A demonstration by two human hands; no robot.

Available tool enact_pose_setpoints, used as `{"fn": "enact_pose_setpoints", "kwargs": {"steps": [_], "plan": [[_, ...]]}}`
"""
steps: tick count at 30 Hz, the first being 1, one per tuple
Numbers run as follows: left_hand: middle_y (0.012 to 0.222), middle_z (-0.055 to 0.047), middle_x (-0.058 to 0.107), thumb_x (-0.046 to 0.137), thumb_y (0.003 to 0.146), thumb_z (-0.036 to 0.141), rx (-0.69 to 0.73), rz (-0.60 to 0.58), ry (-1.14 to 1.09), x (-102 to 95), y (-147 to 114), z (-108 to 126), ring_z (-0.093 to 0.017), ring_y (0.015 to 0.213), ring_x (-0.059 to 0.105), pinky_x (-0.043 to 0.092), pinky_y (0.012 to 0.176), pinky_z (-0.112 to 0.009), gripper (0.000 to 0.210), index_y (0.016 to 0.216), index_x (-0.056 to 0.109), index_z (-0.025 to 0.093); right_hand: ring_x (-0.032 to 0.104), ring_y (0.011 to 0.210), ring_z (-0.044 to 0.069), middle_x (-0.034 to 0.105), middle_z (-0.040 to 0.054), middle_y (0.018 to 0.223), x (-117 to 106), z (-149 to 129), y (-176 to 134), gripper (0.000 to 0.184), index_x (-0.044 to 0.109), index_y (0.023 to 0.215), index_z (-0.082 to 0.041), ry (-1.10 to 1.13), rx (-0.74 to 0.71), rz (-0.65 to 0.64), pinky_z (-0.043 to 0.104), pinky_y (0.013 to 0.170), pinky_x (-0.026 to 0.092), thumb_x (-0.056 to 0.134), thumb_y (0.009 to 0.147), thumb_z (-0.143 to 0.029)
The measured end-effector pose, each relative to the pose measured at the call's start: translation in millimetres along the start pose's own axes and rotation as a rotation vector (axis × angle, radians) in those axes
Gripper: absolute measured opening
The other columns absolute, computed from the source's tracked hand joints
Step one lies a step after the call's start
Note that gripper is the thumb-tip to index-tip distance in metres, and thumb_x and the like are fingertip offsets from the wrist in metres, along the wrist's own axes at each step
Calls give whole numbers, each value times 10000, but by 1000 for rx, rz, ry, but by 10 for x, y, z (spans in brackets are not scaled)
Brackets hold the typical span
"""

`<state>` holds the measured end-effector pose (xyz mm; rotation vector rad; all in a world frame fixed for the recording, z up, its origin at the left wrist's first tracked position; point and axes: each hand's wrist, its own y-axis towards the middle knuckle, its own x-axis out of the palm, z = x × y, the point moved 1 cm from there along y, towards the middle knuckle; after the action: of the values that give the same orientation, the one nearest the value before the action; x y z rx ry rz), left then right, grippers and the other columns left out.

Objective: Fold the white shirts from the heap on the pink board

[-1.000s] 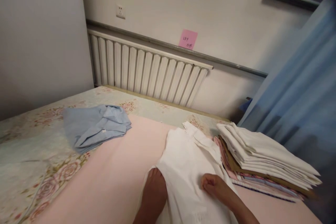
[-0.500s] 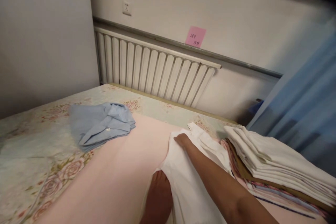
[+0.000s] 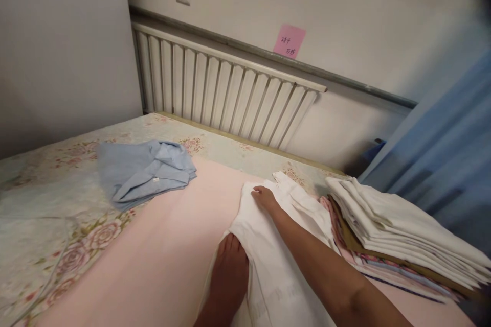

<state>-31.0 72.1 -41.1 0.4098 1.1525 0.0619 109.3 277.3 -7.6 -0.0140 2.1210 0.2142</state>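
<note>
A white garment lies spread over a pink cloth, its left edge folded and creased. My right hand is closed on the garment's far end, thumb and fingers together, with the forearm stretched across the fabric. Nearer to me, my left hand rests at the garment's left edge, its fingers pointing away from me. The edge is caught at those fingertips; the thumb does not show. Beyond my right hand, another portion of white fabric lies loosely bunched.
Folded white cloths are stacked at the right on top of coloured ones. A folded light-blue shirt lies at the left on the floral bedcover. Behind the bed stand a radiator and, at the right, a blue curtain.
The whole view has tilted down slightly, so things sit a little higher in the picture. Both hands keep their places on the white garment, the right shifted very slightly left.
</note>
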Motion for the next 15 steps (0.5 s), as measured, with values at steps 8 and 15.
{"fn": "enact_pose_setpoints", "kwargs": {"steps": [8,15], "plan": [[1252,-90,602,431,856,109,70,44,26,22,7,-12,-239,1215,465,294,1087,-417,422,1238,596,182,526,536,125,605,-6,626,-400,334,-1101,445,607,1157,-123,420,255,-80,242,535,429,476,787,-333],[1148,-87,647,466,857,142,90,17,101,-18,49,1,-234,1167,498,333,1044,-407,337,1134,655,169,457,529,122,550,-31,582,-550,439,-2114,433,661,1054,-159,600,398,-60,239,526,360,617,695,-398]]}}
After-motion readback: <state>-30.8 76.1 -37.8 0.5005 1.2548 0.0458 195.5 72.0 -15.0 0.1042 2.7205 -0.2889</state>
